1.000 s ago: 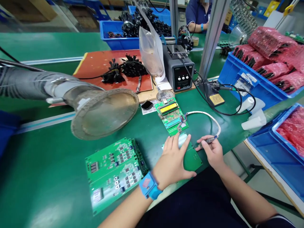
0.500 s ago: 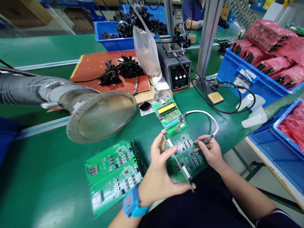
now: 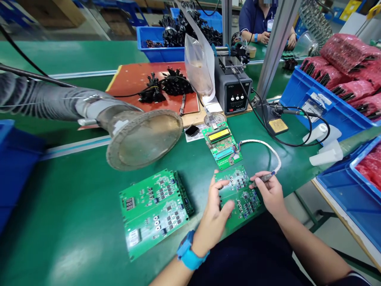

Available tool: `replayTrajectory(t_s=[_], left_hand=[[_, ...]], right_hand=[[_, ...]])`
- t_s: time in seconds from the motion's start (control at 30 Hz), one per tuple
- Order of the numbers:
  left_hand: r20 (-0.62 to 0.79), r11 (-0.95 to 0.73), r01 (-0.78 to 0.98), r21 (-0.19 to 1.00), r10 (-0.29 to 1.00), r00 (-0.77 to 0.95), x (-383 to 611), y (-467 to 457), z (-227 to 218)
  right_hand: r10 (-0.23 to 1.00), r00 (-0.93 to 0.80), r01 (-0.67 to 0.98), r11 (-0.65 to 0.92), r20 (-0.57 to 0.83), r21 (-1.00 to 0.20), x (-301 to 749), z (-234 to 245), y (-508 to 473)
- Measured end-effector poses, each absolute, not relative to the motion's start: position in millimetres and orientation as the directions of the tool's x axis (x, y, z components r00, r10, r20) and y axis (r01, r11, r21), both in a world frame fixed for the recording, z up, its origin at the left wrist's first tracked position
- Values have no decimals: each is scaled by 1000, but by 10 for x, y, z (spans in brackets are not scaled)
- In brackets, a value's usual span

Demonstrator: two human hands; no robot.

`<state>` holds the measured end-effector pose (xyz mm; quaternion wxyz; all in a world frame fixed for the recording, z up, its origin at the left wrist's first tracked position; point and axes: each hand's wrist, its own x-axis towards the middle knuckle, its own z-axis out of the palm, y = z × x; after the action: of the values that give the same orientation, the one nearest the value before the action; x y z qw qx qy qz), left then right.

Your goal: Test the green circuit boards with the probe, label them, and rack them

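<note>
Spread over the left part of a green circuit board (image 3: 242,194) is my left hand (image 3: 216,214), its thumb and fingers apart. The board lies flat on the bench in front of my body. Between the thumb and fingers of my right hand (image 3: 270,194) is a grey probe (image 3: 262,179), its end at the board's right edge. A white sleeved cable (image 3: 275,151) runs from the probe to a tester board (image 3: 224,149) with a yellow display and a blue socket. Left of my hands lies a stack of similar circuit boards (image 3: 153,210).
A fume extraction hood (image 3: 145,139) hangs at the left. Behind are a soldering station (image 3: 235,89) and an iron stand (image 3: 275,121). Blue bins (image 3: 336,101) with pink-wrapped parts stand at the right. Across the bench sits a co-worker (image 3: 257,24).
The board that my left hand held tilted on edge is now down flat, and the fingers have spread. My right hand keeps the probe at the board's right edge. The view has shifted slightly.
</note>
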<state>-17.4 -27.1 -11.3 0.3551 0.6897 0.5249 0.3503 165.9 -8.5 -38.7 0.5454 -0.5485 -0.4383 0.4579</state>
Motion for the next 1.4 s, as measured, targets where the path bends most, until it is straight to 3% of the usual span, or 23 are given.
replayTrajectory(t_s=[0.17, 0.5, 1.23, 1.4], left_hand=[[69, -149, 590, 793, 985, 156, -55, -322, -129], [203, -402, 755, 518, 915, 348, -49, -300, -206], [207, -381, 760, 526, 924, 320, 10, -320, -256], [220, -379, 774, 508, 925, 308, 27, -327, -258]], right_hand=[[986, 143, 109, 64, 80, -992, 1687, -376, -6], [992, -66, 251, 122, 109, -960, 1574, -299, 324], [980, -141, 395, 183, 137, -900, 1556, -198, 374], [983, -142, 352, 159, 115, -922, 1575, -239, 395]])
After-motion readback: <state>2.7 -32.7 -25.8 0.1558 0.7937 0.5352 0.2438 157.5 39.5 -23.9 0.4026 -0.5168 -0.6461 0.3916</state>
